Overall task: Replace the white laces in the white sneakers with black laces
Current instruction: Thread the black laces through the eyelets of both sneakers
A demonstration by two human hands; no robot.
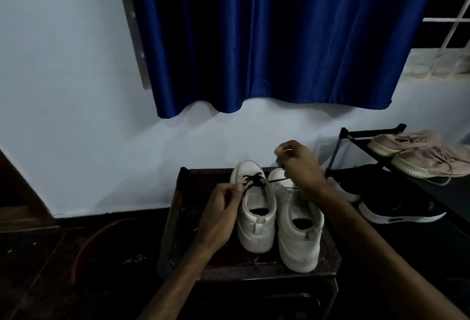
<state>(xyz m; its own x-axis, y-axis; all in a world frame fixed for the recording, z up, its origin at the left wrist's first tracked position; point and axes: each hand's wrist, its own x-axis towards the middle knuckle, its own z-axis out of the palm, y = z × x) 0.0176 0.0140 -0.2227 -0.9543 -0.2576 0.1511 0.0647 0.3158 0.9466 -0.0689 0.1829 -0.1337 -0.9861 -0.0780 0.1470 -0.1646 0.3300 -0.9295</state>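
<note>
Dim room, white wall, blue curtain [279, 40]. Dark stool [328, 266] bears left sneaker [256, 218] and right sneaker [297, 230], side by side. Black lace [254, 180] crosses left sneaker's front eyelets. Left hand [221, 215] pinches one strand; right hand [297, 164], raised, fingers curled round the other.

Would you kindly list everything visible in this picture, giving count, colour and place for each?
white leather sneakers: two, white, side by side on the stool
black flat lace: one, black, in one sneaker's front eyelets
dark plastic stool: one, dark brown, centre
long fabric curtain: one, blue, hanging at the top
black metal shoe rack: one, black, right
pale pink sneakers: two, pink, on top of the rack
black white-soled sneakers: two, black, under the rack's top shelf
left hand: one, pinching the lace beside the sneaker
right hand: one, raised over the toes, gripping the lace's other end
</note>
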